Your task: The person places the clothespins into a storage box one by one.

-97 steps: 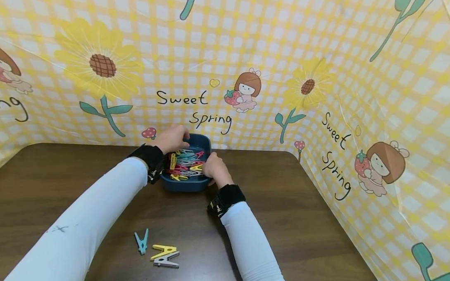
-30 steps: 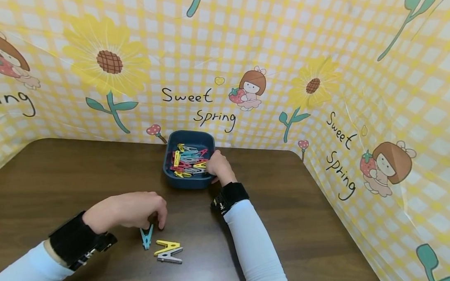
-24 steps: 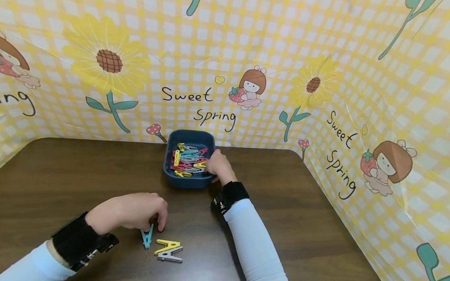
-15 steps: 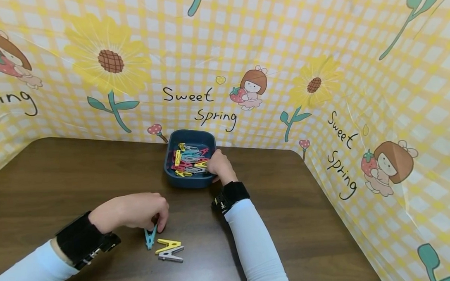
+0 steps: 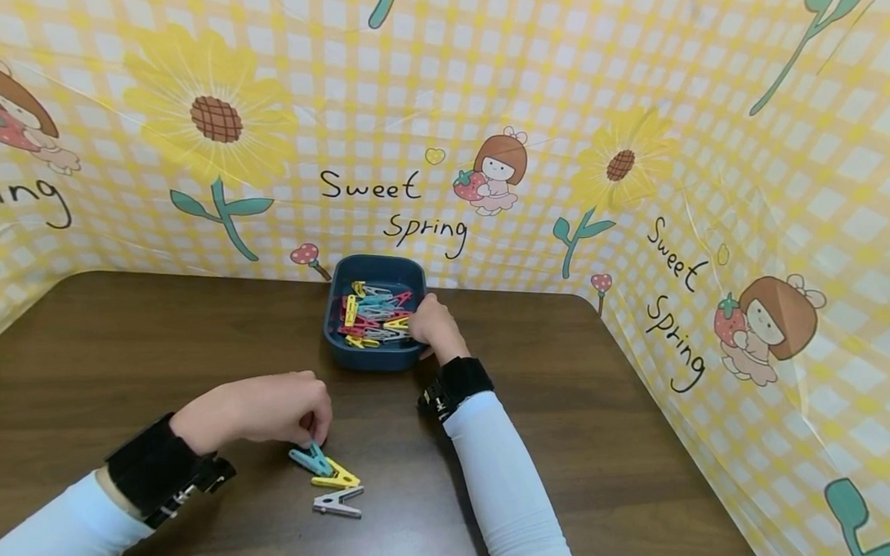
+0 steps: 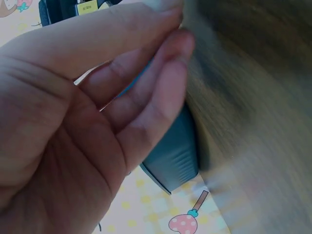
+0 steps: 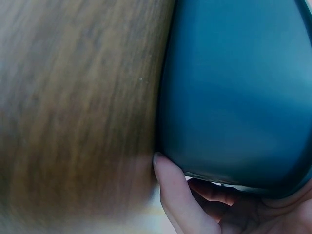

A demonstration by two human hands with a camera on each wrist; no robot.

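Note:
My left hand (image 5: 269, 411) is low over the brown table (image 5: 124, 355), and its fingertips pinch one end of a teal clothespin (image 5: 311, 460). That pin lies tilted, its other end against a yellow clothespin (image 5: 337, 479). A grey clothespin (image 5: 337, 504) lies just nearer me. In the left wrist view the teal clothespin (image 6: 173, 156) shows between my curled fingers (image 6: 161, 92). My right hand (image 5: 430, 326) grips the right rim of a dark blue tray (image 5: 377, 358) filled with several coloured clothespins (image 5: 373, 317). The right wrist view shows the tray's outer wall (image 7: 234, 87) with my thumb (image 7: 170, 195) against it.
A yellow checked plastic backdrop (image 5: 483, 105) with sunflowers and "Sweet Spring" lettering walls in the table at the back and on the right. The table's right corner (image 5: 586, 306) lies close to the tray.
My left hand left the tray and came down to the loose pins. It took the teal pin and swung it from upright to slanting, onto the yellow pin. The right hand stayed on the tray.

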